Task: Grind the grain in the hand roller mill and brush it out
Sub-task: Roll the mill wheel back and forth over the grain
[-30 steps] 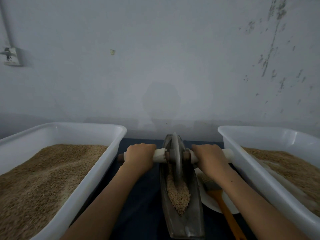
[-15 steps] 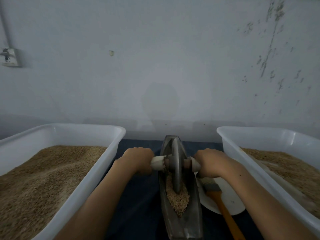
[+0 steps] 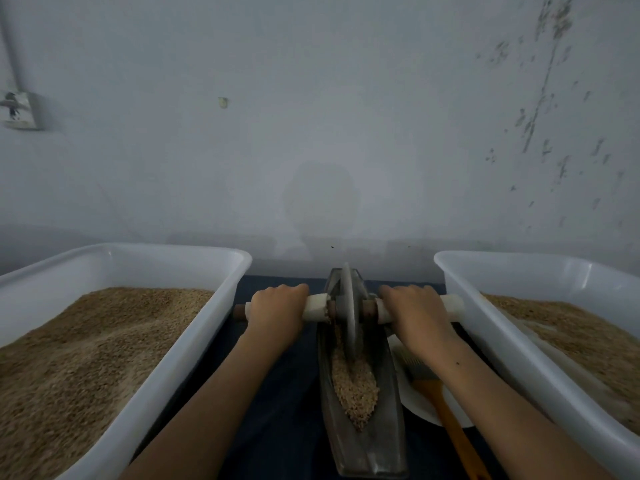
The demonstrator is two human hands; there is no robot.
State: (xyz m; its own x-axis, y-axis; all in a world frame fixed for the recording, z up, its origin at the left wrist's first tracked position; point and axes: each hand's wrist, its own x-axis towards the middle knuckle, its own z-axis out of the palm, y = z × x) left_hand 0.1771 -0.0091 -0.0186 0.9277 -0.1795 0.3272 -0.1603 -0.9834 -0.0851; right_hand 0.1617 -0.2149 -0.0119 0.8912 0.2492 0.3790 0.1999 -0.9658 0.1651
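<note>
Left hand: my left hand [image 3: 275, 311] grips the roller handle [image 3: 315, 307].
Right hand: my right hand [image 3: 414, 311] grips the other end.
Grain: the grain [image 3: 355, 386] lies nearer me than the wheel [image 3: 347, 306], along the long trough [image 3: 384, 441].

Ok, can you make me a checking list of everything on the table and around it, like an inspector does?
Surface: dark blue table top, visible between the tubs.
Job's things: metal trough holding grain; grinding wheel standing in the trough on a handle bar; brush with an orange handle lying on a white plate to the right of the trough.
Clutter: left tub and right tub, both white, both holding grain.
Grippers: left hand and right hand each grip the bar, one on either side of the wheel.
Cables: nothing seen.
Surroundings: pale wall with dark marks on the right; wall socket on the left.
</note>
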